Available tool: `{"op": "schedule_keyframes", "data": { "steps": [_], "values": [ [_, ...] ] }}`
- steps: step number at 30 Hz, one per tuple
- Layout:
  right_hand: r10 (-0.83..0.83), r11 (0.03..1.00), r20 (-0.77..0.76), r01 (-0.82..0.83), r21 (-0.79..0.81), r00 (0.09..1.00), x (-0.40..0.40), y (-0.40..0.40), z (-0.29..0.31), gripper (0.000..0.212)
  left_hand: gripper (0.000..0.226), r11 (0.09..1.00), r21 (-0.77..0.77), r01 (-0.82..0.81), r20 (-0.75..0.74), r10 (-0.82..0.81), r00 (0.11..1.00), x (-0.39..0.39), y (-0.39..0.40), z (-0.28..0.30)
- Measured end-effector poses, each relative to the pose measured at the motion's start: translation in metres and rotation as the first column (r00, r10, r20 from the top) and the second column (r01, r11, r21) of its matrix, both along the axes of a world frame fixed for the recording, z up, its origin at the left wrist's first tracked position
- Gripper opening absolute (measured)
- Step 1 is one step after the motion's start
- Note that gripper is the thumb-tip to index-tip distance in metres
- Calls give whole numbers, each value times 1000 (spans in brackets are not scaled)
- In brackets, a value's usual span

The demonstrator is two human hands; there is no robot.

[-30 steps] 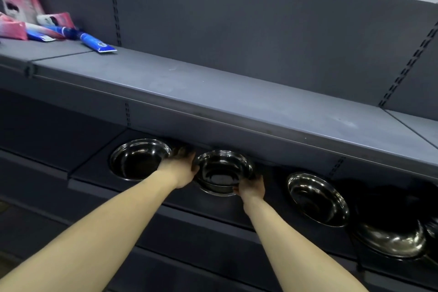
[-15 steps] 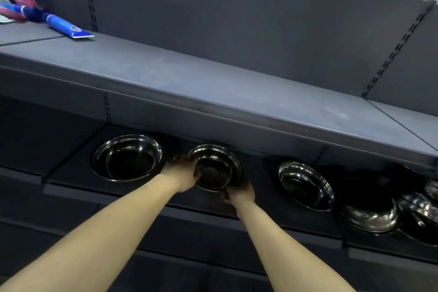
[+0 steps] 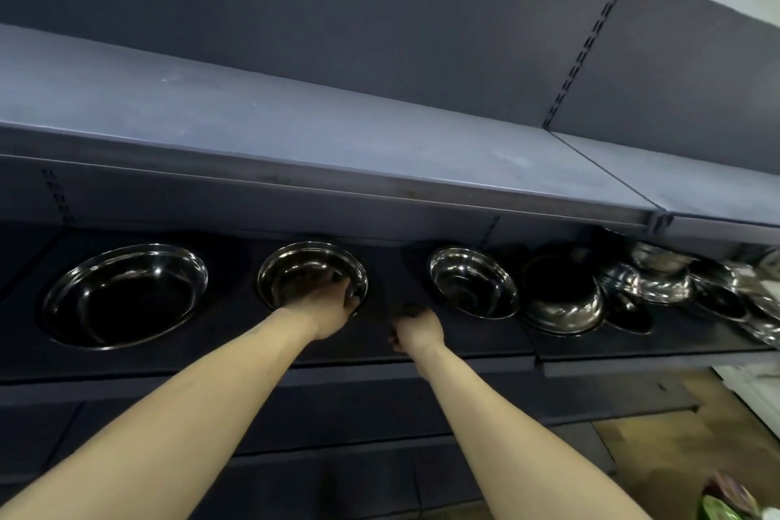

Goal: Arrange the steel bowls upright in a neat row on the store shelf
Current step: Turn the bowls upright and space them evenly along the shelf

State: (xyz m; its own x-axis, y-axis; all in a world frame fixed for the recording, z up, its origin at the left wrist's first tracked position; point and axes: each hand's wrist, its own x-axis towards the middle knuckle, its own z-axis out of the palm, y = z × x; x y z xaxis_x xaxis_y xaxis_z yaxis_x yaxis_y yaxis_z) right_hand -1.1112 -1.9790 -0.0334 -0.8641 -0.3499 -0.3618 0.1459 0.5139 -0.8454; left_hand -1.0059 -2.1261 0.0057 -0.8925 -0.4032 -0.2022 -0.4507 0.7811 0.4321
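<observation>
Three steel bowls stand upright in a row on the dark lower shelf (image 3: 228,334): a large bowl (image 3: 124,296) on the left, a middle bowl (image 3: 304,270), and a third bowl (image 3: 472,281) to its right. My left hand (image 3: 329,306) grips the front right rim of the middle bowl, fingers curled over the edge. My right hand (image 3: 418,329) is off the bowls, resting on the shelf in the gap between the middle and third bowls, holding nothing. Its fingers are loosely bent.
A jumbled pile of several steel bowls (image 3: 565,300) and more steelware (image 3: 662,279) crowds the shelf at the right. The grey upper shelf (image 3: 337,139) overhangs the bowls closely. Floor and some packaging (image 3: 726,502) show at the bottom right.
My right hand has let go of the middle bowl's rim and shifted right onto the shelf. My left hand slid round to the bowl's front right rim. The view swung right.
</observation>
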Motion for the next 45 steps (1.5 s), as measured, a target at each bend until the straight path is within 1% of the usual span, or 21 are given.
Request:
{"op": "schedule_keyframes", "data": {
  "steps": [4, 9, 11, 13, 15, 17, 19, 21, 22, 24, 26, 29, 32, 35, 38, 40, 43, 45],
  "values": [
    [-109, 994, -40, 109, -8, 993, -21, 35, 4, 30, 58, 999, -26, 41, 36, -40, 999, -22, 27, 1],
    [-197, 980, -77, 198, 7, 977, -53, 71, 6, 32, 62, 993, -68, 94, 73, -89, 993, -50, 62, 7],
    [-206, 978, -83, 208, 23, 975, -69, 86, 4, 27, 63, 991, -82, 106, 74, -100, 992, -65, 74, 7],
    [-206, 977, -88, 209, 34, 975, -82, 103, 6, 21, 63, 993, -61, 100, 68, -96, 993, -82, 89, 8],
    [-197, 979, -101, 202, 41, 975, -95, 121, 10, 23, 62, 993, -65, 102, 59, -99, 993, -97, 106, 11],
    [-145, 983, -160, 160, 86, 976, -111, 137, 11, 30, 61, 991, -81, 111, 50, -107, 993, -113, 124, 14],
    [6, 973, -308, 65, 220, 951, -127, 153, 8, 38, 61, 987, -119, 110, 54, -105, 993, -131, 140, 12],
    [205, 923, -441, -23, 383, 874, -140, 168, 4, 43, 64, 984, -143, 103, 69, -94, 993, -152, 156, 8],
    [272, 899, -482, -41, 436, 833, -148, 175, 2, 44, 65, 985, -136, 102, 78, -92, 993, -162, 164, 6],
    [351, 864, -509, -61, 500, 786, -163, 187, 4, 47, 66, 990, -94, 103, 88, -95, 992, -179, 182, 5],
    [393, 842, -513, -73, 535, 763, -180, 199, 7, 51, 65, 991, -70, 117, 66, -113, 991, -195, 201, 5],
    [405, 837, -511, -83, 540, 758, -203, 218, 12, 59, 62, 985, -92, 148, 3, -148, 989, -217, 226, 4],
    [411, 838, -498, -102, 536, 763, -222, 240, 16, 62, 61, 981, -131, 142, 14, -141, 990, -235, 247, 3],
    [401, 858, -525, -107, 502, 751, -240, 261, 17, 66, 55, 986, -149, 79, 44, -73, 996, -255, 269, -1],
    [373, 881, -530, -112, 459, 762, -259, 276, 14, 74, 50, 989, -147, 2, 3, -2, 1000, -274, 289, -3],
    [347, 895, -530, -104, 434, 774, -271, 283, 12, 77, 52, 988, -152, -16, 12, 18, 1000, -285, 299, -8],
    [332, 905, -513, -112, 411, 791, -286, 288, 11, 79, 60, 994, -26, -110, 39, 111, 993, -298, 306, -23],
    [317, 915, -503, -120, 384, 804, -294, 288, 11, 79, 57, 983, 81, -165, -10, 167, 986, -303, 310, -32]
  ]
}}
